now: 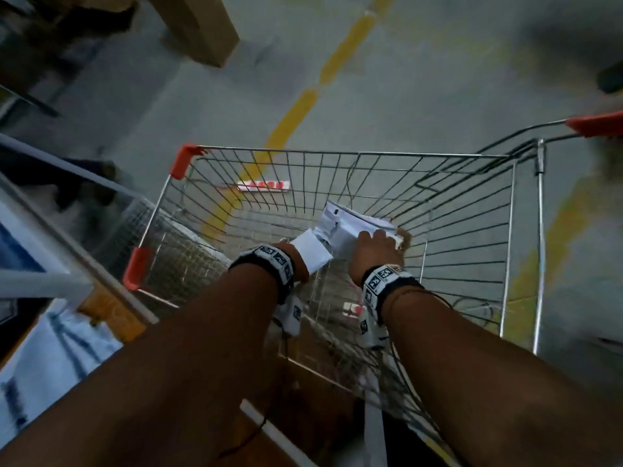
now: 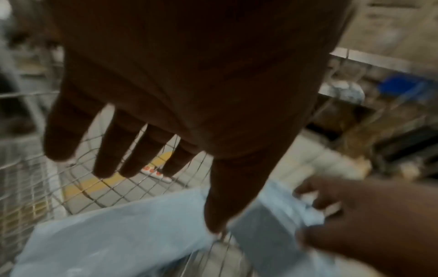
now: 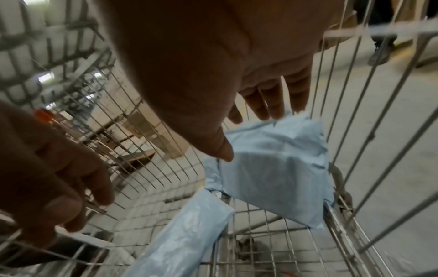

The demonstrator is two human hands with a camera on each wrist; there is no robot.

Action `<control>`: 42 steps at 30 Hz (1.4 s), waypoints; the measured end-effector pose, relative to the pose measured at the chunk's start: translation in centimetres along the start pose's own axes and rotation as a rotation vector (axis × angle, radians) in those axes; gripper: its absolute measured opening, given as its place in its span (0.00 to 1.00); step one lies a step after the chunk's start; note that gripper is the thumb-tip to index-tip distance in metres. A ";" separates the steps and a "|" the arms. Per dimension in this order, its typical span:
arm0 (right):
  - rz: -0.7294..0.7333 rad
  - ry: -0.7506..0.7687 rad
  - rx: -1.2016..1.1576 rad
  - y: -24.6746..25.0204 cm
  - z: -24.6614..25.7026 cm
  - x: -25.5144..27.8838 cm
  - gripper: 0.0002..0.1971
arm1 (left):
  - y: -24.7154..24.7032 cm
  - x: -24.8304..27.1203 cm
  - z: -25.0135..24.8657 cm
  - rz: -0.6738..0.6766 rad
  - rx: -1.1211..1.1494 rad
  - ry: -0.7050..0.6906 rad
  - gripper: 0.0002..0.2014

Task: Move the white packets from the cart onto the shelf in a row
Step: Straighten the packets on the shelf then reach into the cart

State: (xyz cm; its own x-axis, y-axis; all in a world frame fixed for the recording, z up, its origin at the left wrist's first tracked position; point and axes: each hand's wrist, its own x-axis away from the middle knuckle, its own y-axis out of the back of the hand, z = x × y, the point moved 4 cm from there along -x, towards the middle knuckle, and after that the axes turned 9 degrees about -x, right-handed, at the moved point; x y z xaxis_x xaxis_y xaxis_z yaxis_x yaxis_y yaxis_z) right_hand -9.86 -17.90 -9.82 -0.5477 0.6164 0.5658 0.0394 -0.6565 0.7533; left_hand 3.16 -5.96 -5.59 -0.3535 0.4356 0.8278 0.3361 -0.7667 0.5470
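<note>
Grey floor with a yellow line painted on it lies under everything, and a brown cardboard box stands far off at the top left.

Nearest to me, on the left, I see the pale bars of a shelf, blurry and slanted. Just right of it stands the wire cart with orange corner caps. Both my arms reach down into it, each with a black and white band at the wrist.

My left hand is low in the cart on the near left side. In the left wrist view its fingers are straight and spread apart, and they hold nothing. Just below it lies a flat white packet on the cart's wire floor. In the head view a corner of this packet pokes out past my left wrist.

My right hand is a little farther in and to the right. Its fingers are stretched out, and the tips touch the top of a second white packet. The thumb comes down on the near side of that packet. I cannot tell if I grip it yet. This packet is lumpy and leans against the right wall of the cart. The two packets lie just beside each other.

Far down on the cart's front wall is a small red and white label.
</note>
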 end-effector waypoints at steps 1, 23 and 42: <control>-0.014 -0.003 -0.002 -0.5 -0.2 -1.0 0.28 | 0.2 -0.8 0.4 0.063 -0.059 0.050 0.33; 0.130 -0.051 -0.292 -11.3 -2.5 -8.4 0.21 | -7.5 -13.4 1.4 -0.156 0.053 0.434 0.41; 0.478 -0.312 -1.335 -3.4 2.0 -2.4 0.33 | 2.6 -3.3 2.2 -0.151 1.084 0.453 0.42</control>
State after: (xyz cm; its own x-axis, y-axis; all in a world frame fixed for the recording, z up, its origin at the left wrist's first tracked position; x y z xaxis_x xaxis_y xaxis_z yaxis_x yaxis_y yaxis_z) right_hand -6.97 -16.32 -13.05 -0.4980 0.1803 0.8483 -0.7253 -0.6227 -0.2934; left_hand 7.12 -8.36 -6.65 -0.6568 0.1137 0.7455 0.7520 0.1728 0.6361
